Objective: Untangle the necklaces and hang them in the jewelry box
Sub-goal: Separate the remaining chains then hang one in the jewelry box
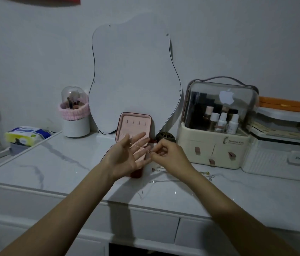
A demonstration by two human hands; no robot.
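Left hand (pixel 127 156) is held palm-up with fingers straight; right hand (pixel 167 154) beside it has fingertips pinched together, both forearms extended forward.

A white apple logo (pixel 226 97) marks the clear lid of a cream cosmetics organizer (pixel 213 145) on the dresser. Small dark lettering (pixel 236 142) on the organizer's front and print on a tissue pack (pixel 26 135) are too blurred to read.

A home dressing corner: a marble-look counter (pixel 57 163) with drawers (pixel 153 226) carries a wavy mirror (pixel 132 80) against the wall, a brush holder (pixel 74 115) at its back edge, and a clear-lidded cosmetics case (pixel 217 130) holding 4 small bottles (pixel 222 122).
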